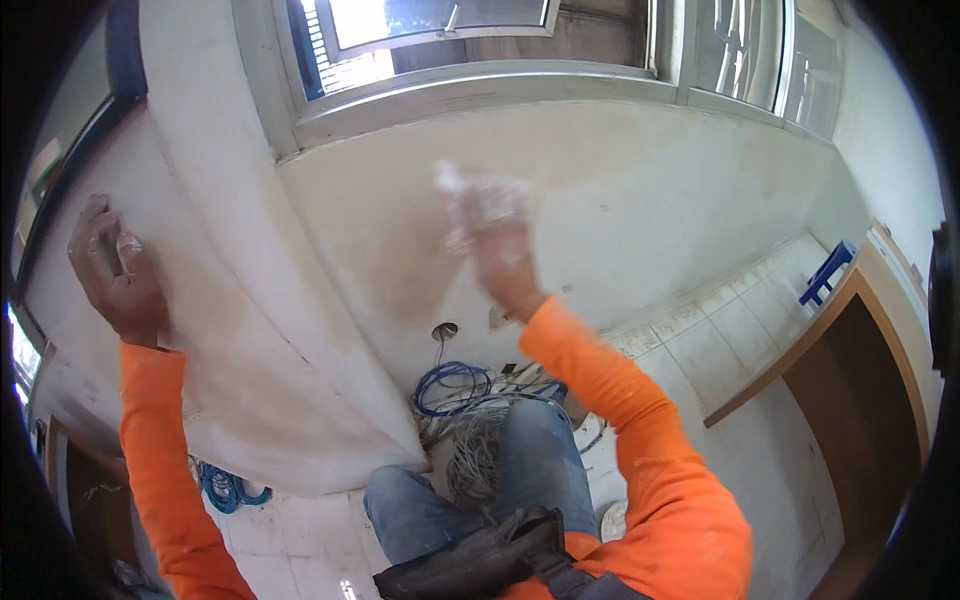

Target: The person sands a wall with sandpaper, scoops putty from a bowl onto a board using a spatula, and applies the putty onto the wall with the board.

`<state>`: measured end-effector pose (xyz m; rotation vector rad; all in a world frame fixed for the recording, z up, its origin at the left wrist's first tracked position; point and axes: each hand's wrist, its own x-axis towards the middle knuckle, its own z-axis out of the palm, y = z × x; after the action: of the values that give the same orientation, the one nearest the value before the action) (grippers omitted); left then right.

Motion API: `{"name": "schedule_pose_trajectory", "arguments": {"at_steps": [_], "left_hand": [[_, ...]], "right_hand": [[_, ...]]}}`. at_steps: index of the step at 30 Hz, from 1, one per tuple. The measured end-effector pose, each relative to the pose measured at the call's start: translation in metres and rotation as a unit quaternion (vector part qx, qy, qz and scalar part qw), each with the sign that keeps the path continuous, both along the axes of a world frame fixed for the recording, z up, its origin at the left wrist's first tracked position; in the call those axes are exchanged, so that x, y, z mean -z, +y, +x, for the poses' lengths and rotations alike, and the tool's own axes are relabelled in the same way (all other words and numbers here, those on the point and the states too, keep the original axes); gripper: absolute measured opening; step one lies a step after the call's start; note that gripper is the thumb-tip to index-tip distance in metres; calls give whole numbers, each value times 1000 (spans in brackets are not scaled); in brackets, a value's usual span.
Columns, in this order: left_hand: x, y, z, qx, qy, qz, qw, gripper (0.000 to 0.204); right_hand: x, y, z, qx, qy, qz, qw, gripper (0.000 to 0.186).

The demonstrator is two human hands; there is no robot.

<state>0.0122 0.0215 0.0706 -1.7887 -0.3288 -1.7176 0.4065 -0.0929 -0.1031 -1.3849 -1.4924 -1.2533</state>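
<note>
My right hand (492, 250), dusted white, is pressed against the pale plastered wall (650, 190) below the window. It looks closed on a small whitish piece, perhaps sandpaper or a pad (470, 195), but the hand is blurred. Resting flat against the white column (230, 270) at the left is my left hand (115, 272), fingers curled, also dusty, with a small pale patch on it. Both arms wear orange sleeves. My knees in blue jeans (530, 460) show below, bent close to the wall.
Coils of blue and grey cable (460, 400) lie on the floor at the wall's foot, under a round hole (445, 330). More blue cable (225, 488) lies left of the column. A wooden door frame (830, 340) and a blue stool (826, 275) stand at the right on white tiles.
</note>
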Motion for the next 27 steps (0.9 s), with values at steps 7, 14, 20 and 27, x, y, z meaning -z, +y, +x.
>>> {"name": "schedule_pose_trajectory", "arguments": {"at_steps": [7,14,20,27], "left_hand": [[-4,-8,9,0,-12,16,1000,28],[-5,-5,12,-11,14,46,999,28],[-6,-7,-6,-67,14,37,997,28],[-3,6,15,9,-3,38,999,25]], "right_hand": [[-21,-47,214,212,144,173,951,44],[35,29,103,57,212,63,974,55],[62,-9,2,-54,137,-86,985,64],[60,28,143,114,39,62,991,56]]}}
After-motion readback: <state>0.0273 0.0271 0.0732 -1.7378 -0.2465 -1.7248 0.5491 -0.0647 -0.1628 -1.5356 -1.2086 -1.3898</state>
